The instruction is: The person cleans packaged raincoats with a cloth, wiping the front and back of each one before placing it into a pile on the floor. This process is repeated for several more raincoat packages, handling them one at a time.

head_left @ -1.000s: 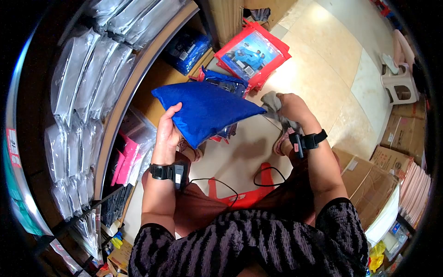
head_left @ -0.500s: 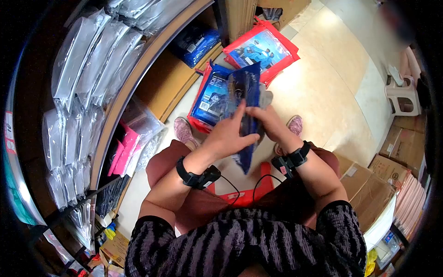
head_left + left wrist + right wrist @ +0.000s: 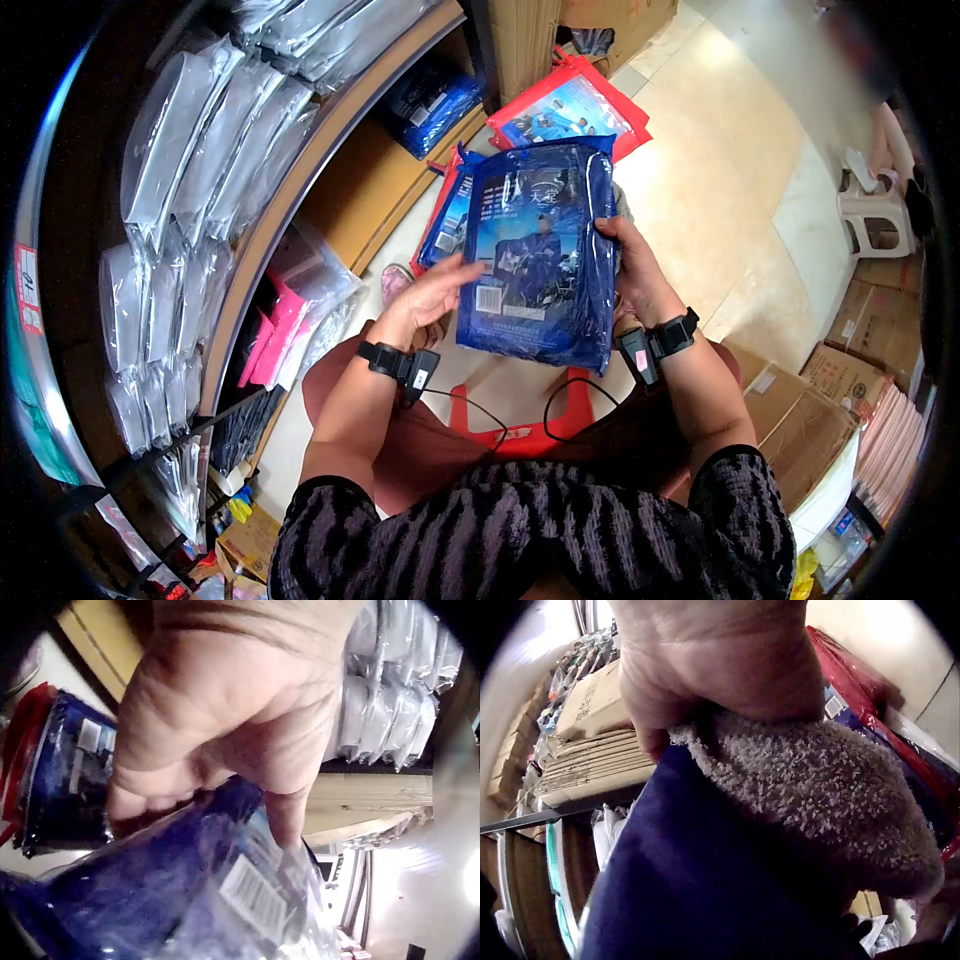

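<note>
A flat blue packet (image 3: 540,265) in clear plastic, printed with a rider picture and a barcode, is held up in front of the body. My right hand (image 3: 645,270) grips its right edge, thumb on the printed front. That hand also holds a fuzzy grey cloth (image 3: 817,795) against the back of the packet, mostly hidden in the head view. At the left edge is my left hand (image 3: 430,300). In the left wrist view its thumb (image 3: 285,817) lies on the barcode side, with the other fingers passing behind the packet.
Another blue packet (image 3: 450,225) in a red bag lies on the floor behind the held one. Beyond it is a red-edged bag (image 3: 570,115). Shelves with plastic-wrapped grey packs (image 3: 180,140) stand left; cardboard boxes (image 3: 800,420) and a white stool (image 3: 875,215) are right.
The packet went from its plain blue side, through edge-on, to its printed front facing up. My left hand left the packet's face for its left edge; the right hand moved to the right edge.
</note>
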Tool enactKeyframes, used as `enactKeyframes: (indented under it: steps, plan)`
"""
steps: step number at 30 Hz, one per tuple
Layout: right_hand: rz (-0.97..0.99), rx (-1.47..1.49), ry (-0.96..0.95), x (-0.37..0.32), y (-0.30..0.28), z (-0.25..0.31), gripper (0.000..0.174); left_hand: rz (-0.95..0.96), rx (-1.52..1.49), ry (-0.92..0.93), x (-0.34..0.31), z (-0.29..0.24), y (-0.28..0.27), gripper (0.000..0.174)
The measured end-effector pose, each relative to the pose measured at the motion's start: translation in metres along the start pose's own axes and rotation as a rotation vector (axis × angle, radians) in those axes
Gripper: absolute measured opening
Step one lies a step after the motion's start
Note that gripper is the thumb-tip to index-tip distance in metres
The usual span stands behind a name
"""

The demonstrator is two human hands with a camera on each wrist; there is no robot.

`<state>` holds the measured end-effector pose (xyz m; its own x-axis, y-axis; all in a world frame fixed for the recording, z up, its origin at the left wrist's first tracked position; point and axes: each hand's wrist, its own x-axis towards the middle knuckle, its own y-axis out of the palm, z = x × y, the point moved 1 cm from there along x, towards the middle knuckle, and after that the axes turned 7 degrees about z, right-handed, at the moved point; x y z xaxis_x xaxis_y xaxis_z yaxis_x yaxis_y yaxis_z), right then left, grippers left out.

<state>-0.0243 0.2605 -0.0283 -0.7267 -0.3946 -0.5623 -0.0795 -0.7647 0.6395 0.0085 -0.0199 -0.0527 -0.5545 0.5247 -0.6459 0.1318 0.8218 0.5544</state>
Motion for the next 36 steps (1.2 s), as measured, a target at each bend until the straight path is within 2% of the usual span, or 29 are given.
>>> enactKeyframes:
  steps: [2,3,5,6,11,15,17,18,19,20,21,23,25,26,29,31,33,34,36]
  plan:
    - [-0.006,-0.096,-0.114,0.0,0.007,0.007,0.034,0.151,-0.186,0.032,0.004,0.008,-0.002,0.051]
    - [-0.008,-0.143,-0.17,0.001,0.009,0.01,0.033,0.133,-0.205,0.048,0.002,0.01,0.0,0.05]
    - [-0.09,-0.192,-0.102,0.006,-0.011,0.008,0.029,0.098,-0.236,0.079,0.002,0.01,0.003,0.048]
    - [-0.127,-0.219,-0.093,0.01,-0.022,0.006,0.029,0.081,-0.28,0.084,0.005,0.008,0.004,0.052]
    - [-0.255,-0.386,-0.151,0.014,-0.042,0.003,0.027,0.038,-0.175,0.149,0.035,-0.007,-0.002,0.054]
    - [-0.326,-0.366,-0.318,0.007,-0.043,0.031,0.031,0.122,-0.053,0.171,0.088,-0.061,0.009,0.055]
    - [-0.333,-0.32,-0.426,0.003,-0.045,0.046,0.033,0.078,0.169,0.168,0.12,-0.098,0.022,0.054]
    - [-0.353,-0.327,-0.455,0.003,-0.048,0.054,0.033,0.164,0.281,0.305,0.135,-0.114,0.029,0.065]
    - [-0.372,-0.33,-0.482,0.003,-0.048,0.06,0.033,0.073,0.577,0.439,0.166,-0.125,0.016,0.07]
    - [-0.401,-0.388,-0.5,0.002,-0.043,0.067,0.03,0.037,0.518,0.519,0.193,-0.132,0.008,0.073]
    - [-0.43,-0.446,-0.52,0.002,-0.04,0.072,0.028,-0.182,0.715,0.543,0.225,-0.137,-0.016,0.075]
    - [-0.44,-0.511,-0.47,0.006,-0.042,0.074,0.03,-0.361,0.955,0.558,0.257,-0.138,-0.042,0.072]
    - [-0.456,-0.585,-0.465,0.007,-0.034,0.072,0.032,-0.358,1.043,0.485,0.272,-0.122,-0.061,0.065]
    - [-0.4,-0.555,-0.411,0.007,-0.034,0.069,0.036,-0.353,1.088,0.446,0.277,-0.113,-0.072,0.062]
    - [-0.366,-0.496,-0.358,0.007,-0.021,0.063,0.037,-0.496,0.877,0.48,0.265,-0.101,-0.109,0.047]
    - [-0.338,-0.465,-0.305,0.005,-0.004,0.061,0.04,-0.821,0.836,0.47,0.237,-0.11,-0.12,0.036]
    - [-0.287,-0.404,-0.26,0.002,0.006,0.057,0.04,-1.052,0.741,0.511,0.258,-0.097,-0.207,0.031]
    - [-0.29,-0.435,-0.206,0.0,0.01,0.056,0.041,-1.183,0.826,0.517,0.249,-0.1,-0.211,0.027]
    - [-0.313,-0.513,-0.169,-0.001,0.01,0.051,0.042,-1.015,0.398,0.328,0.242,-0.105,-0.227,0.027]
